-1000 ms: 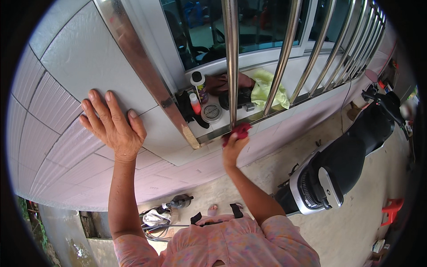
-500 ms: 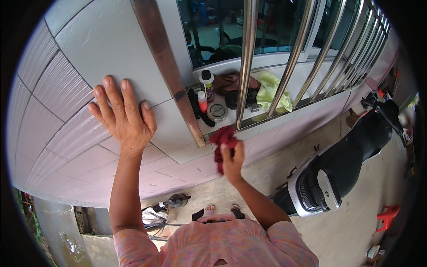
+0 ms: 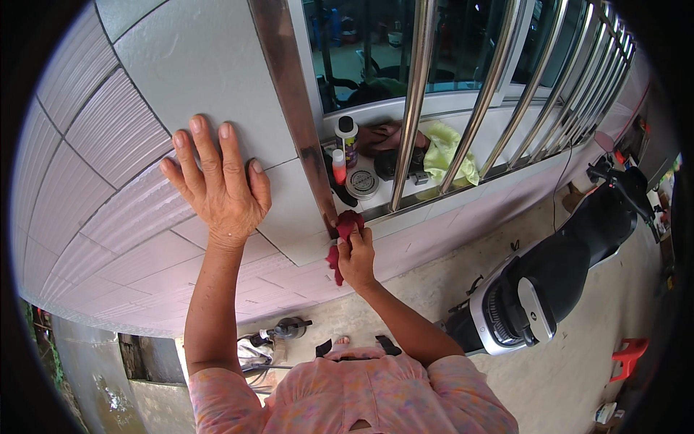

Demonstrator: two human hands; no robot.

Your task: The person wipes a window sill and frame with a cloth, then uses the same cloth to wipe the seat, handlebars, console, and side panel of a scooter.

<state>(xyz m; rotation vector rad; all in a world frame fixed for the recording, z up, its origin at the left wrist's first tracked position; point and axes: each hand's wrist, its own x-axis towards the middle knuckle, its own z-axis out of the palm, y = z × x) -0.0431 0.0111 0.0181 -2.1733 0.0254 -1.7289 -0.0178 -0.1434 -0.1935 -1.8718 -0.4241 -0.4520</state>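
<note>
My left hand (image 3: 225, 184) lies flat with spread fingers on the tiled wall (image 3: 210, 58). A dark red cloth (image 3: 348, 223) is gripped in my right hand (image 3: 358, 259), pressed at the lower corner of the metal window frame (image 3: 293, 98). Part of the cloth hangs down over the pink tiles. Just behind the bars, on the sill, stand a black-capped bottle (image 3: 347, 139), a small bottle with a red body (image 3: 338, 168) and a round tin (image 3: 362, 184). A black object (image 3: 394, 165) and a pale green cloth (image 3: 444, 153) lie to their right.
Upright metal bars (image 3: 410, 108) cross the window. To the right a black and silver scooter (image 3: 557, 260) is parked on the concrete floor, with a red plastic stool (image 3: 629, 359) beyond it. Below the wall sits a grey tool-like object (image 3: 290, 328) beside a cable.
My right hand has moved left with the red cloth, from below the sill edge to the frame's lower corner. My left hand stays flat on the wall. The view has shifted slightly.
</note>
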